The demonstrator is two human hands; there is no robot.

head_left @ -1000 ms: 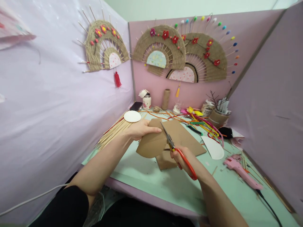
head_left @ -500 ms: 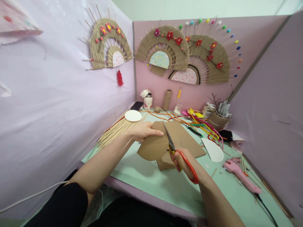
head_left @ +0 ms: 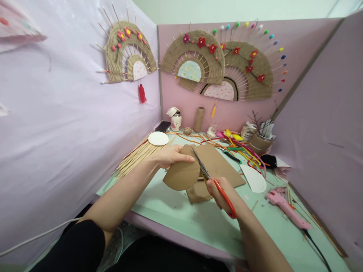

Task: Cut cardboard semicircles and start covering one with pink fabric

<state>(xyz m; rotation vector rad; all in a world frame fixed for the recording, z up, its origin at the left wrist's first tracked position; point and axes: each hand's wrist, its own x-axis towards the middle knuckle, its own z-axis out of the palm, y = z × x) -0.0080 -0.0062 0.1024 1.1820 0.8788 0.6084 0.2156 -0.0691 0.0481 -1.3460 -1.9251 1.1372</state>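
Observation:
My left hand (head_left: 176,155) grips a sheet of brown cardboard (head_left: 224,166) near its far edge, thumb on top and fingers hidden underneath. A rounded flap of the sheet hangs toward me, partly cut away from the rest. In my right hand (head_left: 219,190) are scissors (head_left: 225,196) with orange-red handles. Their blades lie along the cut in the cardboard, tips pointing away from me and close to my left thumb. Beneath the flap, a smaller cardboard piece (head_left: 197,193) shows on the green tabletop.
Thin wooden sticks (head_left: 134,160) and a white oval (head_left: 158,138) lie left. A white half-round piece (head_left: 254,179), a pink glue gun (head_left: 287,207) and black-handled pliers (head_left: 232,156) lie right. Colourful pipe cleaners (head_left: 252,151) and a white jar (head_left: 176,121) are behind. Woven fans (head_left: 195,41) hang on the walls.
The scissor blades have closed further on the cardboard, and the yellow inner handle is now mostly hidden by my right hand. The whole view has shifted slightly. My left hand keeps its hold.

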